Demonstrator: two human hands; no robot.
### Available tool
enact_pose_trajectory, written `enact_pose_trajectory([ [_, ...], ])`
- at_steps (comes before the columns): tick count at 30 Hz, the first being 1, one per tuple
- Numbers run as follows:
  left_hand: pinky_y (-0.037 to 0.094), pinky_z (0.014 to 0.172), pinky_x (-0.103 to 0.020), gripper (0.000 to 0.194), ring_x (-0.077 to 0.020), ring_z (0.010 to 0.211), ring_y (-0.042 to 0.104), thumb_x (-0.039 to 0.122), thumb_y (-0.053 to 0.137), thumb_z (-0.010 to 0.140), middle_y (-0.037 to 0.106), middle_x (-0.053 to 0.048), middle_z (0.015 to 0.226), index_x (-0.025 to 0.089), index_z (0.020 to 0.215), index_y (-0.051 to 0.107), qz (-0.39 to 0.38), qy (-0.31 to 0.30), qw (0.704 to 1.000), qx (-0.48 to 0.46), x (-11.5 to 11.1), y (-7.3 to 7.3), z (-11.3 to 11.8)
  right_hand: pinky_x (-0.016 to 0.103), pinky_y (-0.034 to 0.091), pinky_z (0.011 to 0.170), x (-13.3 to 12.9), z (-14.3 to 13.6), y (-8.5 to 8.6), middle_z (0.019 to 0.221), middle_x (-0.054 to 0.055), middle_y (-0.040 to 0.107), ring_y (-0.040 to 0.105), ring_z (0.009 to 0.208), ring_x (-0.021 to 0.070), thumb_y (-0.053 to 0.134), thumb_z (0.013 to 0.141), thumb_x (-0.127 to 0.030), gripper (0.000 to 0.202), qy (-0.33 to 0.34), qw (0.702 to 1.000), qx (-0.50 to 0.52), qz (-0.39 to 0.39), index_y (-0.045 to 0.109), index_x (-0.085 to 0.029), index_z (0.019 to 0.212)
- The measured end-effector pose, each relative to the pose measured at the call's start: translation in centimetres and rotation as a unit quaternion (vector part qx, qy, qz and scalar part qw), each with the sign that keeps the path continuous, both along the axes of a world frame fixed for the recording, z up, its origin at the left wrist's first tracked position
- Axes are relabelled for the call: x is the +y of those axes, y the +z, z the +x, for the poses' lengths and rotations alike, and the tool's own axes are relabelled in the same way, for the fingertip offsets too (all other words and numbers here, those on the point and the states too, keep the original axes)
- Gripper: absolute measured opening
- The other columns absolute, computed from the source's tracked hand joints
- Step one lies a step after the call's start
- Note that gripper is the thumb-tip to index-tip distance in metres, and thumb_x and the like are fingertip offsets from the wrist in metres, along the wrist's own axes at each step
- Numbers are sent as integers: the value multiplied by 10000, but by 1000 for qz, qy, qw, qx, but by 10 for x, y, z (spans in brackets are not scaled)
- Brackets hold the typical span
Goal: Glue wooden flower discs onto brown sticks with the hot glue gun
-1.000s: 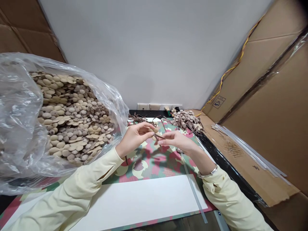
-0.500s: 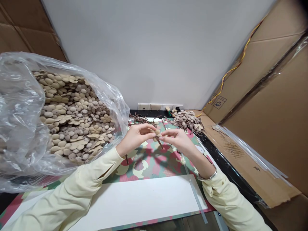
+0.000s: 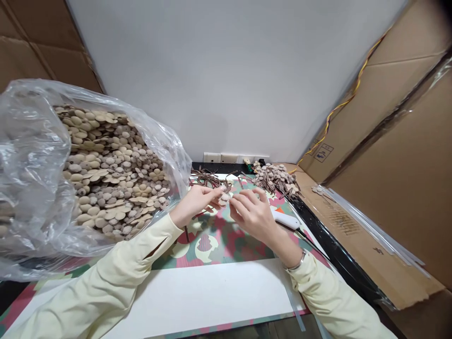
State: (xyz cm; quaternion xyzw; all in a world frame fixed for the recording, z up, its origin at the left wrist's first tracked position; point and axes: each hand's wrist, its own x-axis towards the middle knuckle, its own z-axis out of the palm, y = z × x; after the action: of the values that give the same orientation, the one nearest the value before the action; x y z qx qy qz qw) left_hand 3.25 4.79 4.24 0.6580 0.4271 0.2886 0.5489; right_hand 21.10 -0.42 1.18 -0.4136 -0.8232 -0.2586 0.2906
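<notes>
In the head view, the left hand (image 3: 197, 205) had a pale petalled piece (image 3: 223, 199) pinched between thumb and fingers, above the patterned surface (image 3: 229, 249). The right hand (image 3: 256, 221) was curled with its fingertips at the piece's near-right edge; whether they gripped anything could not be told. Brown strips (image 3: 205, 177) lay just behind the left hand, a heap of petalled pieces with strips (image 3: 277, 178) stood farther back to the right, and a clear bag (image 3: 35, 141) on the left held many loose ones. A white tool (image 3: 287, 220) lay beside the right wrist.

To work the piece well, the left pinch seemed best kept firm but light, near the rim, leaving the centre open; the right fingertips needed to press squarely, without bending the petals or brushing the tool.
</notes>
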Motion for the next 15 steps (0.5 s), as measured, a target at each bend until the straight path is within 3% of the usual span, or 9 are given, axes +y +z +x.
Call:
enact_pose_trajectory([
  [3, 437, 545, -224, 392, -152, 645, 593, 487, 611, 710, 686, -63, 739, 117, 812, 694, 21, -14, 1000, 14, 4, 1, -3, 392, 292, 879, -5, -3, 4, 965, 72, 672, 537, 965, 233, 523, 834, -246, 197, 31, 999, -1, -30, 603, -167, 995],
  [5, 437, 537, -217, 361, -131, 605, 559, 449, 621, 713, 669, -51, 724, 114, 827, 692, 53, -39, 998, 26, 6, 4, -6, 404, 303, 878, -8, -2, 11, 982, 77, 662, 530, 970, 249, 577, 791, -347, 252, 55, 993, 76, -73, 607, -167, 966],
  [7, 429, 527, -207, 336, -114, 564, 532, 431, 598, 741, 648, -31, 681, 116, 815, 687, 106, -88, 990, 38, 6, 9, -8, 380, 341, 853, -10, 0, 18, 966, 72, 659, 546, 933, 231, 573, 791, -379, 252, 63, 968, 199, -142, 615, -170, 924],
  [9, 411, 525, -194, 308, -101, 535, 517, 408, 558, 784, 631, -10, 645, 128, 820, 681, 175, -143, 973, 57, 4, 14, -10, 327, 398, 761, -10, 2, 24, 915, 57, 665, 573, 848, 197, 519, 832, -380, 241, 58, 912, 312, -261, 635, -179, 896],
  [12, 391, 553, -178, 265, -95, 552, 535, 340, 499, 844, 645, -8, 667, 141, 870, 672, 285, -205, 932, 88, 4, 18, -12, 273, 417, 615, -9, 3, 29, 840, 44, 676, 590, 721, 167, 492, 841, -423, 302, 76, 795, 379, -468, 673, -188, 892],
  [15, 384, 577, -172, 232, -104, 609, 563, 271, 473, 867, 662, -30, 711, 134, 898, 658, 362, -234, 896, 109, 7, 15, -14, 269, 427, 632, -8, -1, 25, 830, 47, 677, 595, 719, 163, 560, 790, -428, 308, 117, 713, 406, -559, 688, -171, 901],
])
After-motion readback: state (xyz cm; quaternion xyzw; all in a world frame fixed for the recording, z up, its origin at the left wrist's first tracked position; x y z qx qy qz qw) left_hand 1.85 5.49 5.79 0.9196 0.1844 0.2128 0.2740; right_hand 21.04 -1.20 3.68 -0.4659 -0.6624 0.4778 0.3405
